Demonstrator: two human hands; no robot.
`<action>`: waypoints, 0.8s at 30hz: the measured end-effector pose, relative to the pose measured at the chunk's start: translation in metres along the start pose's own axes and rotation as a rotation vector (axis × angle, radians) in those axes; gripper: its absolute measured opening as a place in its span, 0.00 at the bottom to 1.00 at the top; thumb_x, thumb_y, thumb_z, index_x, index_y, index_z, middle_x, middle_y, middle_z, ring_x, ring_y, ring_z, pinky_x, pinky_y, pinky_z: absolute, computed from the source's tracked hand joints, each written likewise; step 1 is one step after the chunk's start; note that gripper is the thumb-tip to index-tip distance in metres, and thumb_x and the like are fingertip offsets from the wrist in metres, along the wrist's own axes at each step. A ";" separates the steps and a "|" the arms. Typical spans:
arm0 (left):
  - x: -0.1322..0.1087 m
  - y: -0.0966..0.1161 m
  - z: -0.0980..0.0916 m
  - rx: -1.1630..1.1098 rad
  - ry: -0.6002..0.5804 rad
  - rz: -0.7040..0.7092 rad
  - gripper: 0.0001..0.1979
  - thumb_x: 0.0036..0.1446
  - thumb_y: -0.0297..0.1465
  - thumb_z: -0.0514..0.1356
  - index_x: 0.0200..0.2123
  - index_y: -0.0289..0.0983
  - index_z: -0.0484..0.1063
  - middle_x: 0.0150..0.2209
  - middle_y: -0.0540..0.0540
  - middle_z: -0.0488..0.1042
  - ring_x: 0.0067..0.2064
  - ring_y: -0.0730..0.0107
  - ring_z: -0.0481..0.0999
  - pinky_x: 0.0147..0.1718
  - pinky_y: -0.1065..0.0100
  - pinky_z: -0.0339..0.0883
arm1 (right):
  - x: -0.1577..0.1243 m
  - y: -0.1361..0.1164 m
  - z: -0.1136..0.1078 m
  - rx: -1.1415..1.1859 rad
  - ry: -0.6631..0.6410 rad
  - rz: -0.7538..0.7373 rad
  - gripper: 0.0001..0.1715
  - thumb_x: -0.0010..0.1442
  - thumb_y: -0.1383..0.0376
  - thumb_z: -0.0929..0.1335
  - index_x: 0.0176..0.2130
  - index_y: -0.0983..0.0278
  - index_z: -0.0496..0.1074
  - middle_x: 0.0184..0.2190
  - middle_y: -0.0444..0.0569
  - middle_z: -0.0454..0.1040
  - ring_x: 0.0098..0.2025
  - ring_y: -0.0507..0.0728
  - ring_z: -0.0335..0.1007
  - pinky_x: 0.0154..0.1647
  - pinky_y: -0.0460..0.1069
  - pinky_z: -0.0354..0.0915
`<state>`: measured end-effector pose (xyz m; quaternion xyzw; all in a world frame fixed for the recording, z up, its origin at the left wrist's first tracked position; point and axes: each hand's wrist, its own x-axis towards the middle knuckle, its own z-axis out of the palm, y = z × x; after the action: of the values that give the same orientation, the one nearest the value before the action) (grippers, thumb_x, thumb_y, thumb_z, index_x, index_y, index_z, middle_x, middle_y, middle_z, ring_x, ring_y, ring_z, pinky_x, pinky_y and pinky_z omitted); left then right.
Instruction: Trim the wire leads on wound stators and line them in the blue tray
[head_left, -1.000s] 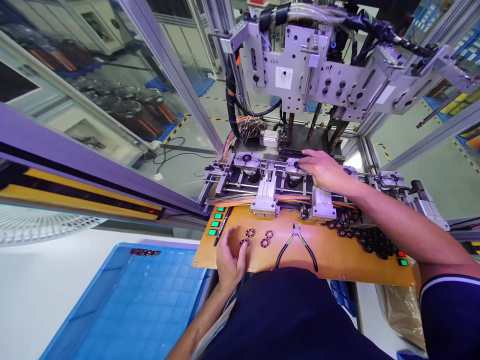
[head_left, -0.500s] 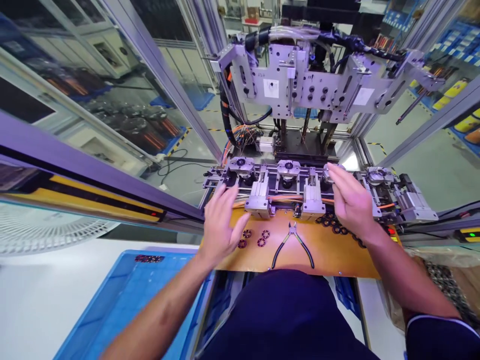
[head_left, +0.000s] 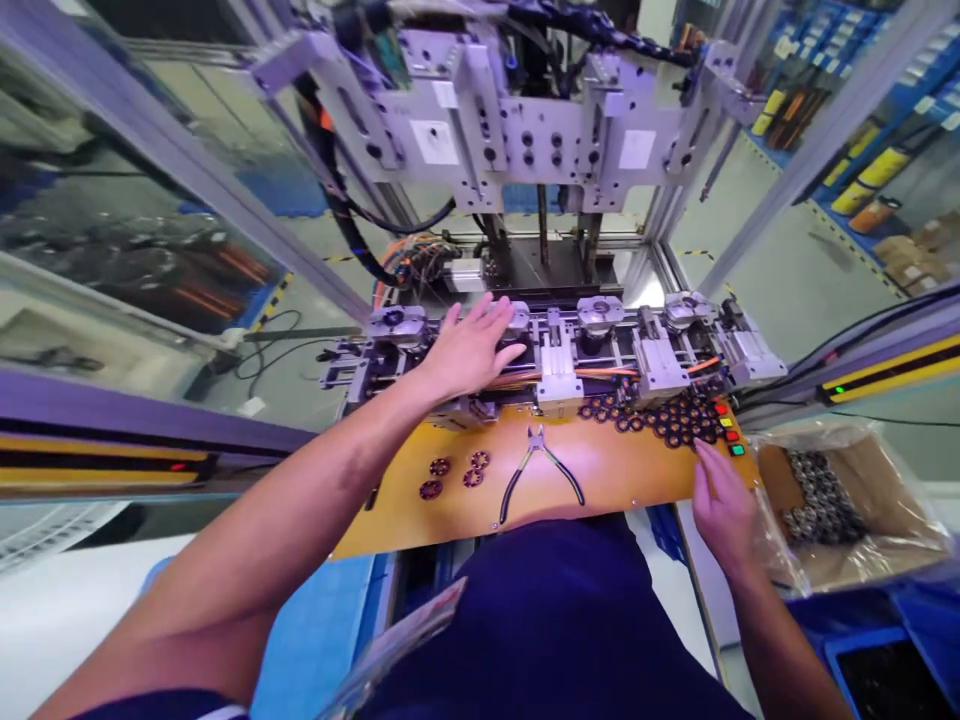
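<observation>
My left hand (head_left: 471, 348) reaches over the machine's row of round metal fixtures (head_left: 600, 312), fingers stretched flat above the second fixture from the left, nothing visible in it. My right hand (head_left: 724, 505) rests at the right end of the orange work board (head_left: 622, 475), fingers extended toward a pile of dark ring-shaped parts (head_left: 667, 418) and the coloured buttons (head_left: 731, 435). Three copper-wound ring parts (head_left: 454, 475) lie on the board's left side. Black-handled cutters (head_left: 536, 465) lie in the middle.
A grey machine head (head_left: 525, 130) hangs above the fixtures inside an aluminium frame. A lined cardboard box of dark rings (head_left: 825, 495) stands at the right. A blue tray (head_left: 315, 640) sits low on the left, partly hidden by my arm.
My left hand moved up from the board's edge onto the fixtures. My right hand drew back from the fixtures down to the board's right end. The view swung to the right.
</observation>
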<state>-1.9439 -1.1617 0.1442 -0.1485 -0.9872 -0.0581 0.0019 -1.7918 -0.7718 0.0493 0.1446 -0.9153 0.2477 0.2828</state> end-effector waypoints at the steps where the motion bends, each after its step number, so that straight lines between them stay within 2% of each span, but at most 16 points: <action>1: -0.001 0.000 0.000 -0.014 -0.021 -0.011 0.32 0.68 0.44 0.49 0.69 0.33 0.52 0.71 0.37 0.51 0.73 0.49 0.45 0.67 0.38 0.42 | -0.008 0.008 0.005 -0.020 -0.011 0.014 0.20 0.66 0.73 0.65 0.56 0.68 0.71 0.49 0.59 0.77 0.50 0.61 0.75 0.55 0.59 0.72; 3: -0.005 0.004 -0.004 -0.062 -0.015 -0.022 0.35 0.67 0.44 0.51 0.70 0.32 0.49 0.72 0.36 0.48 0.73 0.46 0.43 0.67 0.37 0.40 | -0.017 0.021 0.017 -0.048 -0.038 0.034 0.16 0.66 0.70 0.66 0.52 0.68 0.74 0.48 0.60 0.77 0.51 0.63 0.74 0.55 0.62 0.72; 5: -0.017 0.012 -0.012 -0.147 0.117 -0.001 0.36 0.66 0.45 0.52 0.70 0.31 0.50 0.72 0.35 0.48 0.73 0.45 0.43 0.67 0.37 0.41 | -0.018 0.032 0.030 -0.061 -0.061 0.047 0.12 0.64 0.68 0.68 0.48 0.67 0.76 0.51 0.61 0.75 0.56 0.66 0.71 0.57 0.65 0.70; 8: -0.052 0.032 -0.025 -0.322 0.412 0.140 0.31 0.66 0.43 0.54 0.66 0.32 0.60 0.68 0.36 0.59 0.71 0.48 0.52 0.67 0.41 0.49 | -0.009 0.043 0.042 -0.050 -0.083 0.053 0.09 0.62 0.68 0.69 0.43 0.64 0.77 0.55 0.60 0.72 0.61 0.69 0.65 0.58 0.71 0.66; 10: -0.081 0.050 -0.027 -0.436 0.468 0.207 0.22 0.65 0.38 0.56 0.59 0.36 0.69 0.62 0.39 0.69 0.67 0.52 0.63 0.65 0.44 0.57 | -0.002 0.041 0.041 -0.017 -0.091 0.048 0.07 0.62 0.69 0.68 0.39 0.64 0.78 0.55 0.61 0.72 0.61 0.71 0.64 0.56 0.75 0.65; 13: -0.118 0.077 -0.018 -0.602 0.399 0.187 0.16 0.63 0.35 0.60 0.53 0.39 0.74 0.56 0.41 0.76 0.58 0.55 0.75 0.60 0.51 0.68 | 0.011 0.014 0.028 0.090 -0.107 0.014 0.06 0.62 0.69 0.68 0.37 0.63 0.77 0.53 0.61 0.73 0.60 0.72 0.66 0.54 0.75 0.66; 17: -0.138 0.108 0.001 -0.943 0.084 0.140 0.19 0.60 0.35 0.64 0.54 0.37 0.75 0.49 0.40 0.80 0.50 0.58 0.80 0.53 0.60 0.74 | 0.032 -0.062 0.001 0.380 -0.177 -0.067 0.08 0.62 0.69 0.70 0.41 0.58 0.76 0.58 0.54 0.70 0.56 0.63 0.71 0.49 0.61 0.75; 19: -0.141 0.117 0.004 -1.161 -0.025 0.137 0.23 0.60 0.35 0.65 0.57 0.35 0.73 0.46 0.40 0.81 0.46 0.60 0.81 0.49 0.62 0.75 | 0.044 -0.099 -0.007 0.634 -0.197 -0.107 0.14 0.59 0.72 0.71 0.43 0.55 0.75 0.60 0.51 0.67 0.58 0.63 0.69 0.52 0.60 0.73; 21: -0.145 0.120 0.003 -1.305 -0.024 0.125 0.20 0.61 0.35 0.63 0.55 0.34 0.74 0.42 0.41 0.81 0.40 0.63 0.82 0.43 0.65 0.76 | 0.055 -0.125 -0.009 0.792 -0.206 -0.152 0.18 0.58 0.75 0.72 0.44 0.54 0.76 0.61 0.50 0.67 0.59 0.63 0.67 0.56 0.61 0.71; 24: -0.151 0.117 0.000 -1.278 0.118 0.104 0.15 0.62 0.33 0.63 0.50 0.35 0.78 0.40 0.42 0.82 0.38 0.65 0.81 0.41 0.67 0.75 | 0.066 -0.141 -0.003 0.909 -0.295 -0.147 0.18 0.60 0.74 0.70 0.47 0.55 0.76 0.60 0.52 0.68 0.59 0.63 0.68 0.56 0.59 0.71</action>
<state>-1.7656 -1.0952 0.1543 -0.1644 -0.7477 -0.6426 -0.0300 -1.7858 -0.8965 0.1429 0.3513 -0.7320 0.5789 0.0748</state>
